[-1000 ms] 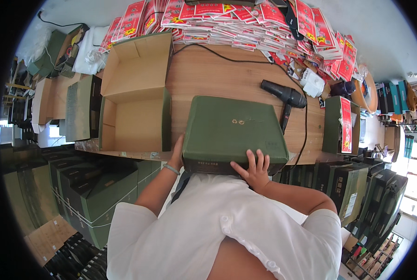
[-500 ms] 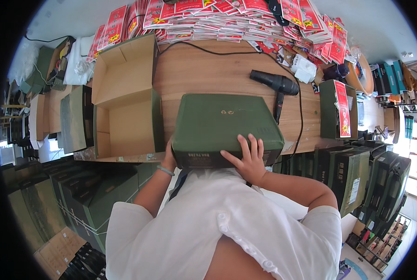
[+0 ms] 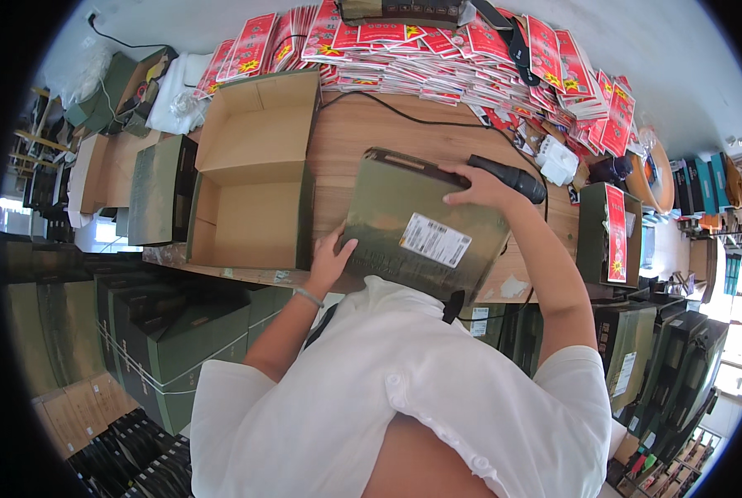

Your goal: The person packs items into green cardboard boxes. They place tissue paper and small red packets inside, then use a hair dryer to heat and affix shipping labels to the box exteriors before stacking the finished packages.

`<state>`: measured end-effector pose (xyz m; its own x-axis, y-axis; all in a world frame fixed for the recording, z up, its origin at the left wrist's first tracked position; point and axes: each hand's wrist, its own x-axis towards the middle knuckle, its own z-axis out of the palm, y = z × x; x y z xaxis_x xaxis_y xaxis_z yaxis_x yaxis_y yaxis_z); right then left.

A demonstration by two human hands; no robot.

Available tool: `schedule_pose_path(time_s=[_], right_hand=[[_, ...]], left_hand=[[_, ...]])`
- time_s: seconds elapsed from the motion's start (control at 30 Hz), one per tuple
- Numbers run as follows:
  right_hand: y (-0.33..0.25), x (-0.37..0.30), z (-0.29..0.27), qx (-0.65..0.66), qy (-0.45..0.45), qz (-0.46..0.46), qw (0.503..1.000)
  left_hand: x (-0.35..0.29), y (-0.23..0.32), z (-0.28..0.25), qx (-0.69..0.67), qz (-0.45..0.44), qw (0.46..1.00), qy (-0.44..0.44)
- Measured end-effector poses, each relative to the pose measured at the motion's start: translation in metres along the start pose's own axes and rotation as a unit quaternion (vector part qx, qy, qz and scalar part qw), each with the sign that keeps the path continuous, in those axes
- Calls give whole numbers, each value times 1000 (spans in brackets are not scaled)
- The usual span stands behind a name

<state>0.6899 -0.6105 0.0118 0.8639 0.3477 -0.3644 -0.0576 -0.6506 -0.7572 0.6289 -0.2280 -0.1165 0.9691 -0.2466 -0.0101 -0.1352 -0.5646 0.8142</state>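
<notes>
A closed green cardboard box (image 3: 379, 207) is tilted at the table's front edge, with a white label (image 3: 435, 240) on the face turned up toward me. My left hand (image 3: 331, 259) grips its near left corner, thumb on the labelled face. At the box's far edge, my right hand (image 3: 480, 187) holds on with its thumb on the same face; the other fingertips are partly hidden over the edge. A black hair dryer (image 3: 512, 178) lies just beyond my right hand, its handle hidden. To the left stands an open, bare-inside green box (image 3: 250, 217) with its lid raised.
Stacks of red printed packets (image 3: 404, 70) line the table's far side, a dark box (image 3: 400, 12) above them. A black cord (image 3: 420, 121) crosses the wooden table (image 3: 346, 124). At right stands a smaller open box (image 3: 599, 232). Strapped green cartons (image 3: 172, 332) fill the lower left.
The box has turned so its labelled face shows instead of its plain top. My right hand has moved from the near side to the far edge. The view has shifted.
</notes>
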Motion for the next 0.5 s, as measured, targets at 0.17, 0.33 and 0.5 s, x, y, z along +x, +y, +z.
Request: schedule_pose_path(time_s=[0.17,0.33,0.5], right_hand=[[24,17,46,-218,129,103,962],[45,-63,127,-254,440,66,859],[81,-100,161,86,466,164,866]], left_hand=[[35,-1,21,-218,-126,966,-53],[43,-4,29,-213,-107,969,-68],[41,-16,29,-182,-106,972,-100]])
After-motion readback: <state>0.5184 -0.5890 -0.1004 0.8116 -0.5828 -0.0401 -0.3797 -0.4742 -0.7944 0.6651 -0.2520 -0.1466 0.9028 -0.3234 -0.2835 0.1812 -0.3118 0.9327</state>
